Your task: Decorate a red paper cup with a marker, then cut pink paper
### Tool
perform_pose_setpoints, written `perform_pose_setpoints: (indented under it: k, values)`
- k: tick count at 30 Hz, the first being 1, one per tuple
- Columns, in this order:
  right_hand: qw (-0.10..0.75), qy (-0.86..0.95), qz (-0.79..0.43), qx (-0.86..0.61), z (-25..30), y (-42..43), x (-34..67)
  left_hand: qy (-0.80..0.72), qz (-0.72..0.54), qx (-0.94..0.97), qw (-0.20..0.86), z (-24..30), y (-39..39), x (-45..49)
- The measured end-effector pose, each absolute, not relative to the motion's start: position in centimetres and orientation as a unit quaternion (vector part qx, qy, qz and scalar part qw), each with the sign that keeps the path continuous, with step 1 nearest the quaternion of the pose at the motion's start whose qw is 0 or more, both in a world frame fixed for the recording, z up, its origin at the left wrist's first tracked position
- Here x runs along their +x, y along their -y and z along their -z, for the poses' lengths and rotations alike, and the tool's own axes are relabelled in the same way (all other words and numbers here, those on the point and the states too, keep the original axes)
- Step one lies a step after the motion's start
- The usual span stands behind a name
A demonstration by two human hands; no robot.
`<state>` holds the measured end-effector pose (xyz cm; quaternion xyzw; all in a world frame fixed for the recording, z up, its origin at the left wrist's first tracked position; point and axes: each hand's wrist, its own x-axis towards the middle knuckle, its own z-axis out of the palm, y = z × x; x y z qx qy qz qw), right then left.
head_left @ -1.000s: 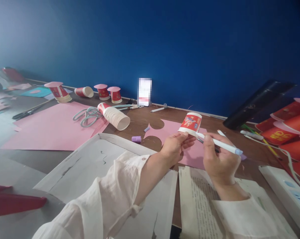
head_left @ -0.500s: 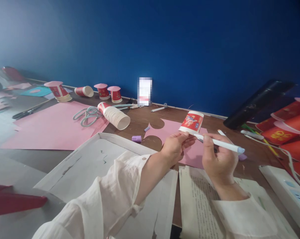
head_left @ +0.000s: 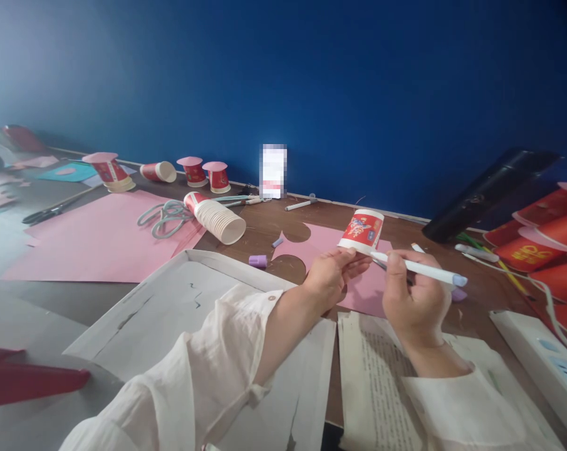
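Observation:
With the fingers of my left hand (head_left: 327, 275) I hold a red paper cup (head_left: 362, 229) by its white lower edge, slightly tilted above pink paper. My right hand (head_left: 415, 300) grips a white marker (head_left: 426, 270) between thumb and fingers. The marker's left end reaches the cup's lower edge; whether it touches cannot be made out. Beneath the hands lies a sheet of pink paper (head_left: 365, 292) with round cut-outs along its left side. A purple cap (head_left: 257, 261) lies left of that sheet.
A nested stack of paper cups (head_left: 220, 220) lies beside a coiled cord (head_left: 163, 219). Several cups with pink discs stand along the wall. A phone (head_left: 274, 171) leans there. Nearer are a white tray (head_left: 170, 282), printed pages (head_left: 372, 376) and a power strip (head_left: 541, 357).
The marker's tip has shifted very slightly to the right along the cup's edge. Both hands otherwise keep the same hold and position.

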<state>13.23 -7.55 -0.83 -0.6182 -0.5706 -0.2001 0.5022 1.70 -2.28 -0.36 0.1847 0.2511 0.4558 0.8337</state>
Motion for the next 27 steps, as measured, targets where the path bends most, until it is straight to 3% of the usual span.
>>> perform_pose_setpoints:
  k: [16,19,23,27]
  values:
    - [0.493,0.595,0.199,-0.602,0.8,7.6,13.2,-0.265,-0.451,0.168,0.836,0.1,2.1,1.5]
    - [0.535,0.572,0.178,-0.596,0.6,7.6,13.1,-0.271,-0.455,0.167,0.832,0.2,2.0,1.5]
    - [0.634,0.482,0.074,-0.6,1.0,6.8,13.9,-0.259,-0.455,0.152,0.838,0.3,2.0,1.5]
    - [0.729,0.325,-0.16,-0.58,1.9,5.3,15.2,-0.219,-0.427,0.149,0.865,0.2,2.3,1.4]
